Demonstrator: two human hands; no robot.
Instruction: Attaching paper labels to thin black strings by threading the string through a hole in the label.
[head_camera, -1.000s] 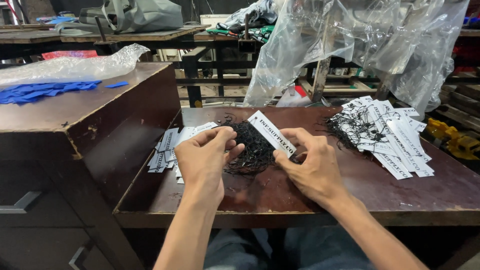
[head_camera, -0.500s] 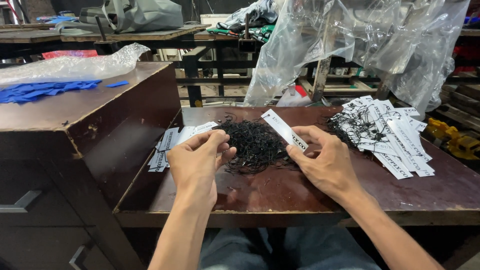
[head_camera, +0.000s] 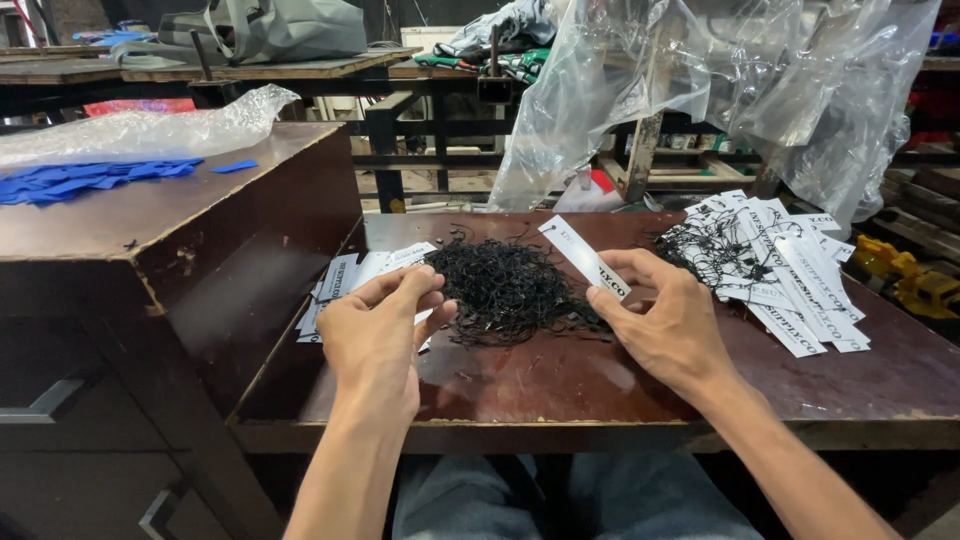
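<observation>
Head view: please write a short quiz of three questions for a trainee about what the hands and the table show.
1. True or false: the right hand holds a white paper tag.
2. What lies between the two hands? A) blue scraps B) a heap of black strings C) a yellow toy
3. Fill in: the left hand is pinched with its fingertips next to the flat ____ of white tags.

Key:
1. True.
2. B.
3. Stack.
</observation>
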